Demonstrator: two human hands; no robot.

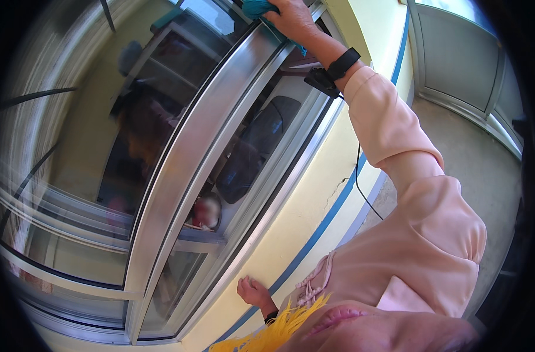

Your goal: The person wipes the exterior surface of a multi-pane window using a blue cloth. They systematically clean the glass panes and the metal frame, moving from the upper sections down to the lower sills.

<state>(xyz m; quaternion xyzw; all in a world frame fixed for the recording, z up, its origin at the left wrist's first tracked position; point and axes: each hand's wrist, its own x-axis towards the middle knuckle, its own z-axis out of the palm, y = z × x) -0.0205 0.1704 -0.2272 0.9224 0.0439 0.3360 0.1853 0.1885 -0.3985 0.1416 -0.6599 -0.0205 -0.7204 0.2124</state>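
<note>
My right hand [289, 17] is shut on a teal cloth [256, 8], pressed to the upper part of the metal frame [179, 154] of a glass window. Part of the cloth hangs below my palm. A black strap [344, 63] with a small dark device circles that wrist. Low down, my left hand [253, 291] rests by the cream wall [289, 211] under the window, its fingers curled and nothing visible in them. The glass pane [87, 145] shows streaks and reflections.
Behind the window's narrower pane lie dark rounded objects [239, 176] and a round container with red and white contents [207, 211]. A blue stripe [311, 242] runs along the wall. A thin black cable [364, 193] hangs beside my arm. Grey framed panels [456, 53] stand at the upper right.
</note>
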